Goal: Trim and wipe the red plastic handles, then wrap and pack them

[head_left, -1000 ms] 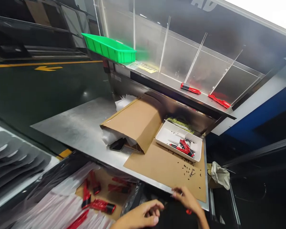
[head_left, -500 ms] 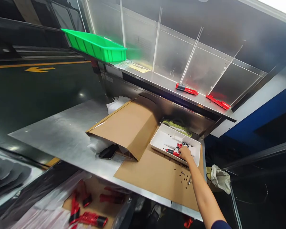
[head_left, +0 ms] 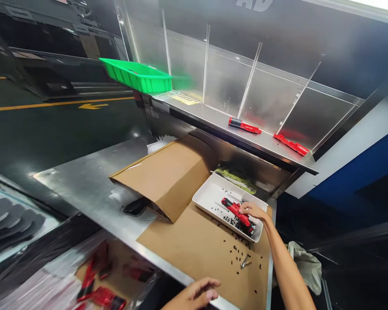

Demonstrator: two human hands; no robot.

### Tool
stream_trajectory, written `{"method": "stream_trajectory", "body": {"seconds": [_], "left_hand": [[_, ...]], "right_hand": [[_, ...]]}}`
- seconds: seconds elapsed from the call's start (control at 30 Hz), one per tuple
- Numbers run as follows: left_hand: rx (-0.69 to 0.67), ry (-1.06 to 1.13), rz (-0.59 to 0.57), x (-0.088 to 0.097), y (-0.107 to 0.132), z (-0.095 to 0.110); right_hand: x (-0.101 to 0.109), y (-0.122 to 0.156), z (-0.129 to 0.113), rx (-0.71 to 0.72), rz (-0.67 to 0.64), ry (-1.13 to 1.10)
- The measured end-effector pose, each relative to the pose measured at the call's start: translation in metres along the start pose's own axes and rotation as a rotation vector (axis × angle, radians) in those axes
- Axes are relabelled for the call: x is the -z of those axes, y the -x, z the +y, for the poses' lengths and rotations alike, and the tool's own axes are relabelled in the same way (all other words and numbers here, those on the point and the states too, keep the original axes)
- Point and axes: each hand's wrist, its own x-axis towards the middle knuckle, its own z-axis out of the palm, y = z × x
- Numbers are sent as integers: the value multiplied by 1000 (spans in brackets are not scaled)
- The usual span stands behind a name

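Pinching a red piece (head_left: 235, 207), their right hand (head_left: 254, 210) is reaching into a white tray (head_left: 210, 187); left hand (head_left: 198, 293)'s hovering bottom centre, fingers parted; cardboard (head_left: 168, 165)'s hogging mid-frame.

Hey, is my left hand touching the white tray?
Apart: the head view shows a stretch of brown sheet between your left hand and the white tray.

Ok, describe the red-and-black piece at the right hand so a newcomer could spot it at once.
On the metal table, find the white tray, right of the big cardboard box. Within its walls, beside tiny black bits, is the red-and-black piece. Unlike the red pieces on the shelf above, it has the right hand on it.
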Motion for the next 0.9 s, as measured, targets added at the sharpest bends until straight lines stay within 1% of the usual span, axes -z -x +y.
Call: {"method": "stream_trajectory", "body": {"seconds": [0.07,0.13,0.2,0.23,0.3,0.37,0.43,0.47,0.5,0.53,0.57,0.63,0.67,0.7,0.73,0.77,0.8,0.83,0.87,0.9], "left_hand": [[-7,102,-64,-7,-18,15],[-25,214,-98,-11,-36,31],[-68,282,-78,-15,-52,47],[-99,293,-54,-16,-59,56],[-181,296,-25,-19,-72,73],[-283,293,-49,-20,-82,90],[-395,321,-107,-16,-86,107],[-433,363,-153,-13,-87,115],[-440,419,-219,-8,-87,123],[-405,476,-310,-2,-86,129],[-323,521,-421,4,-85,135],[-58,542,-654,12,-83,141],[87,529,-746,15,-82,140],[220,524,-808,15,-82,137],[325,548,-835,15,-81,131],[401,602,-830,15,-80,124],[442,669,-799,15,-78,116],[445,732,-745,16,-76,108],[405,780,-668,18,-73,101],[331,807,-578,21,-70,95]], "right_hand": [[26,22,-6,34,-69,-71],[48,48,-15,64,-111,-133],[61,77,-26,94,-120,-187],[65,90,-31,106,-115,-207],[64,113,-42,124,-92,-232],[57,130,-51,139,-47,-241],[49,144,-59,153,12,-236],[44,150,-63,159,38,-229],[41,155,-68,164,54,-220],[38,159,-73,169,60,-209],[35,162,-79,173,55,-198],[31,167,-92,181,28,-177],[30,167,-98,185,13,-171],[28,168,-103,190,1,-162],[27,168,-106,195,3,-144],[24,168,-106,189,26,-118],[21,168,-103,145,87,-82],[16,169,-97,54,179,-40],[8,169,-88,-74,285,1],[-2,169,-77,-225,387,35]]}}
